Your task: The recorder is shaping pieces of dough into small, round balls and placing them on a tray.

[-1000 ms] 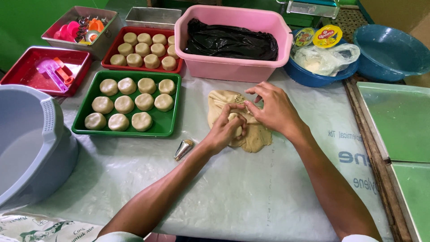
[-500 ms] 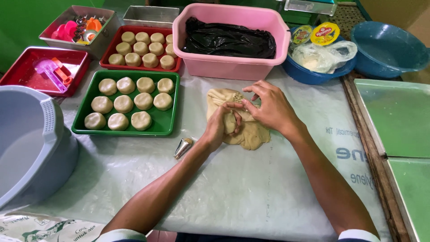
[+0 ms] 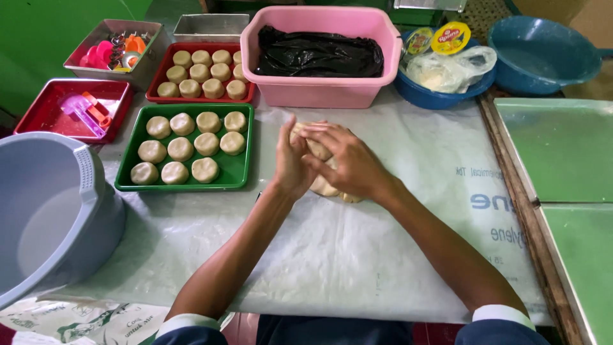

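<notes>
The left hand (image 3: 290, 163) and right hand (image 3: 345, 160), fingers curled together, are seemingly pinching a portion off the dough lump (image 3: 322, 185) lying mid-table, right of the green tray (image 3: 246, 147); shaping comes next.

A small baking workplace or home kitchen: a counter (image 3: 357, 255) covered with plastic sheeting, a green tray (image 3: 239, 176) and a red tray (image 3: 155, 92) of shaped dough rounds, a pink tub (image 3: 319, 92), a box of cookie cutters (image 3: 115, 51), and empty baking sheets (image 3: 562, 147) alongside.
</notes>
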